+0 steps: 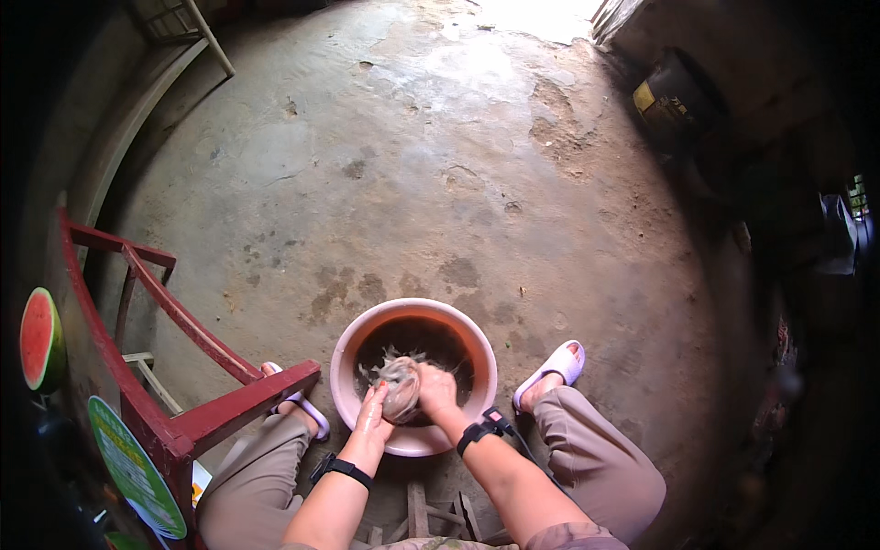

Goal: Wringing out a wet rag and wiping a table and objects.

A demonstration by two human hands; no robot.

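A pink plastic basin (344, 344) sits on the floor between my feet, with dark water (412, 335) in it. Over the basin, my left hand (376, 411) cups the near left side of a wet, greyish-pink lump (400, 393) with pale wisps around its far edge. Whether the lump is a plucked bird or something else cannot be told. My right hand (437, 389) presses on the lump's right side, fingers curled and partly hidden. Both my wrists wear black straps.
At the left stands a red wooden frame (240, 402), beside a cut watermelon (40, 337) and a round green fan (134, 464) bearing writing. A black bucket (677, 96) is far right. Lilac slippers (567, 361) flank the basin. The concrete floor (385, 172) has damp spots and chipped patches.
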